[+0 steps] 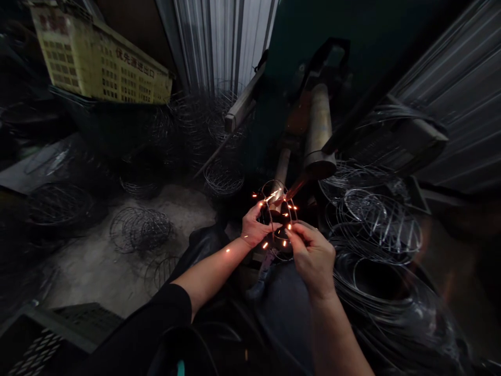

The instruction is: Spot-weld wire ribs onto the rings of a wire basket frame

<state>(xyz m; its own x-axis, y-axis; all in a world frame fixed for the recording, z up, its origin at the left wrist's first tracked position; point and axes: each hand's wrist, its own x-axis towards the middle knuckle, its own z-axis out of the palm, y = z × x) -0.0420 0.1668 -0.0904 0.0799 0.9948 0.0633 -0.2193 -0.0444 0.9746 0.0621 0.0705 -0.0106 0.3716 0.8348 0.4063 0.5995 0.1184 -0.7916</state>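
Both of my hands hold a small round wire frame (273, 219) at the electrodes of a spot welder (321, 130). Orange sparks fly where the wire meets the copper-coloured tip (296, 189). My left hand (255, 225) grips the frame's left side, its thumb pointing inward. On the right side, my right hand (313, 253) pinches the wire between thumb and fingers. The lower electrode arm (282, 166) reaches in behind the frame. Darkness and sparks hide the exact contact points.
Wire baskets (140, 230) lie on the floor at left. At right are stacked wire frames (378, 222) above a large wire coil (352, 282). A yellow crate (129, 75) stands at back left; a green crate (84, 321) is at lower left. Corrugated metal walls (219, 42) rise behind.
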